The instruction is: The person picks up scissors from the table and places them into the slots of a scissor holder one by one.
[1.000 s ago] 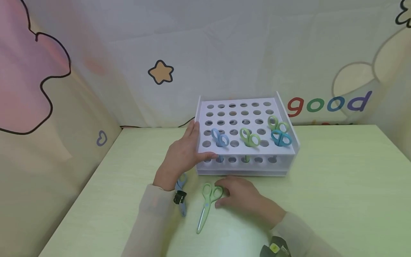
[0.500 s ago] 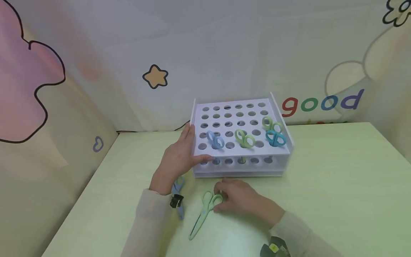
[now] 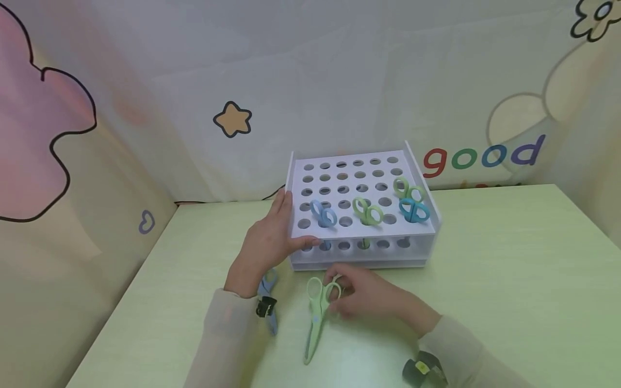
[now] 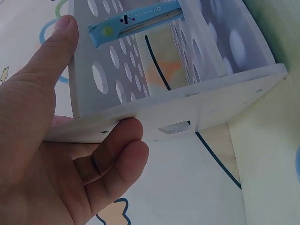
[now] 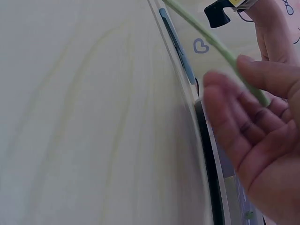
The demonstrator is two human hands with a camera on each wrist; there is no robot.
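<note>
My left hand point(image 3: 264, 242) grips the left side of a white rack point(image 3: 378, 232), a tiered stand with rows of round holes. The left wrist view shows the thumb on its front edge and the fingertips against the side panel. In front of the rack, my right hand point(image 3: 371, 293) pinches green scissors point(image 3: 315, 319) by a handle loop, blades toward the person. The right wrist view has these green scissors point(image 5: 211, 40) edge-on, raised off the table. Light blue scissors point(image 3: 270, 318) lie on the table, partly hidden behind the left wrist.
Light blue scissors point(image 3: 324, 214), teal scissors point(image 3: 414, 209) and two green pairs stand in rack holes toward the front, handles up. The rack is on a pale green table point(image 3: 509, 269). Behind hangs a printed cloth point(image 3: 315, 81). Each wrist wears a small black camera mount.
My right hand has taken hold of the green scissors, which have turned and lifted from the table. The left hand stays on the rack. The head view has shifted slightly.
</note>
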